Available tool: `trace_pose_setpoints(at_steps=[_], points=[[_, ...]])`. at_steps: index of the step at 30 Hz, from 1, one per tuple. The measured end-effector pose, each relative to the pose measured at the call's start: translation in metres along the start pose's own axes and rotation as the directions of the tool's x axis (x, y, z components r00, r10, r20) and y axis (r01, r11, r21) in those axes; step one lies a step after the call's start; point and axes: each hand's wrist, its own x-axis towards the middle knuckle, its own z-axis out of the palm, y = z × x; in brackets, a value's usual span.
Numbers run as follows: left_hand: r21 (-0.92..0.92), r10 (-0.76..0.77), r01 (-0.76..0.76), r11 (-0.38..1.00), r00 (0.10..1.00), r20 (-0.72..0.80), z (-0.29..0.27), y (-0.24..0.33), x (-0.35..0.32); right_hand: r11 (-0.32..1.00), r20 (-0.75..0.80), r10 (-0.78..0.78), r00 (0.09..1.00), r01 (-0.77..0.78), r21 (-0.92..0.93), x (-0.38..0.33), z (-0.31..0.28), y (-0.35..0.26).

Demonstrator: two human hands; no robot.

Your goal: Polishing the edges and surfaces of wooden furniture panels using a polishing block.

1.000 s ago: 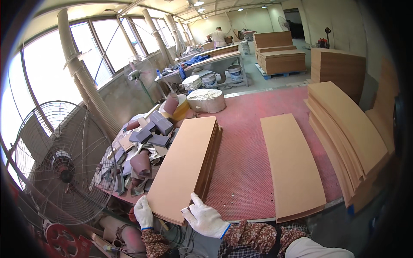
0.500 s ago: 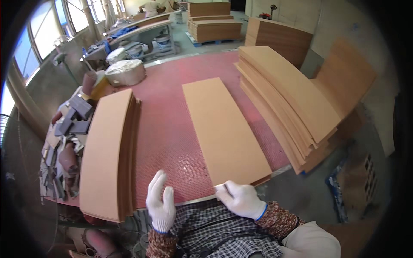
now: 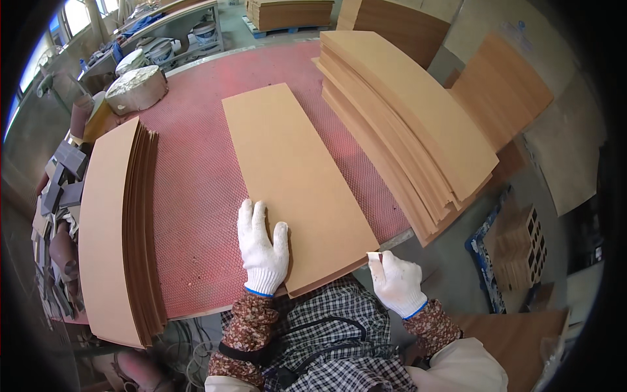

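Note:
A long light-brown board [image 3: 297, 176] lies lengthwise in front of me on the red textured tabletop [image 3: 196, 261], its near end overhanging a little; a second layer shows beneath that end. My left hand [image 3: 262, 242], in a white knit glove, is open, fingers stretched along the board's left edge near the close end. At the board's near right corner, my right hand [image 3: 396, 281], also gloved, is closed on a small pale flat piece [image 3: 374, 257], whose tip sticks out above the fingers. What the piece is made of I cannot tell.
Board stacks stand at left [image 3: 108, 228] and right [image 3: 418, 111]. Grey blocks [image 3: 70, 157] and scraps clutter the far left edge, with a wrapped round tub [image 3: 137, 89] behind. A blue-edged pallet [image 3: 486, 248] sits on the floor at right.
My left hand has come down onto the board's left edge. My right hand has moved from the near left corner to the near right one. The whole view has shifted.

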Motion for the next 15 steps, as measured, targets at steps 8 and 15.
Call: trace_pose_setpoints(at_steps=[8,15], points=[[-0.02,-0.018,0.019,1.0,1.0,0.025,-0.009,0.006,0.003,0.988,0.083,-0.031,0.996,0.044,-0.148,0.014,-0.01,-0.008],[-0.061,-0.059,0.064,0.996,0.995,0.081,-0.009,0.013,0.003,0.976,0.121,-0.069,0.99,0.092,-0.196,0.092,0.018,-0.007]])
